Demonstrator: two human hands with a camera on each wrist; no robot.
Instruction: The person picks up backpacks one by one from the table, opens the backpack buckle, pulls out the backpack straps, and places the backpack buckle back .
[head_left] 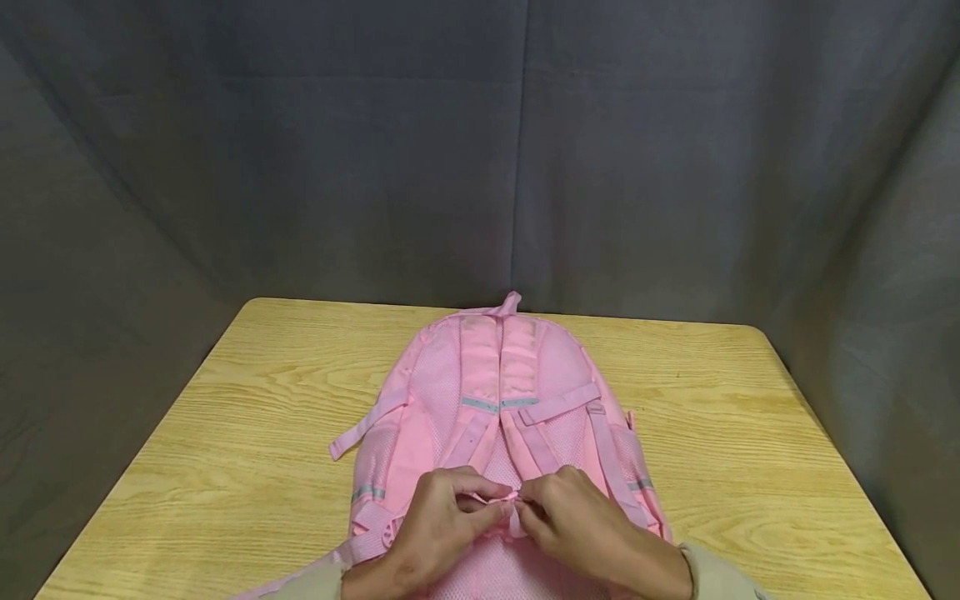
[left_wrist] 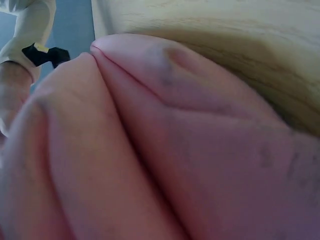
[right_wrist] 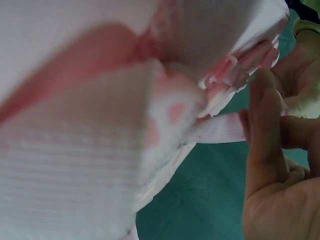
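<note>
A pink backpack [head_left: 487, 450] lies on the table with its padded shoulder straps [head_left: 480, 358] facing up. Over its lower middle, my left hand [head_left: 446, 517] and right hand [head_left: 573, 517] meet, thumbs and fingertips nearly touching. Each hand pinches part of a thin pink strap [head_left: 513, 497] between them. In the right wrist view, fingers hold the end of a flat pink webbing strap [right_wrist: 220, 129] beside the bag. The fingers cover whatever joins there. Blurred pink folds [left_wrist: 175, 125] fill most of the left wrist view.
The wood-grain table [head_left: 255, 450] extends on both sides of the bag. Loose webbing [head_left: 369, 423] hangs off the bag's left side, and another strap [head_left: 300, 577] runs toward the lower left. Dark grey curtains [head_left: 375, 167] surround the table's back and sides.
</note>
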